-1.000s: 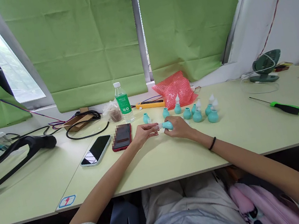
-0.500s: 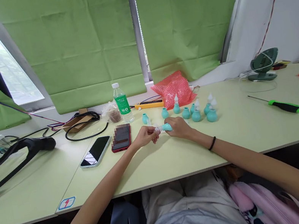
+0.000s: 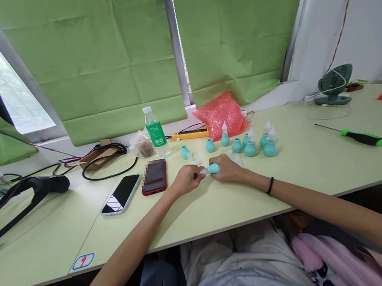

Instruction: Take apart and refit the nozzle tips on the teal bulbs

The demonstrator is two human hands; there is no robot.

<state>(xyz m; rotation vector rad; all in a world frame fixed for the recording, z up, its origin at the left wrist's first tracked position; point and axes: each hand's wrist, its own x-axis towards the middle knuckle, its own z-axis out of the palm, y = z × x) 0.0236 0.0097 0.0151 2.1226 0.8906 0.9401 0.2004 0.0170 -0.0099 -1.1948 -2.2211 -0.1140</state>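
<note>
My right hand is closed around a teal squeeze bulb, held on its side with the neck pointing left. My left hand pinches a clear nozzle tip at the bulb's neck; the two parts meet, though how deep the tip sits is hard to see. Behind the hands stand several more teal bulbs, among them an untipped bulb and a bulb with a clear pointed tip. Loose clear parts lie partly hidden behind my right hand.
Left of my hands lie a red-cased phone and a pale-cased phone. A water bottle, a yellow-orange tool and pink bubble wrap are at the back. On the right are a screwdriver and a green fan.
The held bulb and tip have turned slightly, and more of the bulb shows between my hands. My left hand's fingers have curled in closer. The view has shifted a little.
</note>
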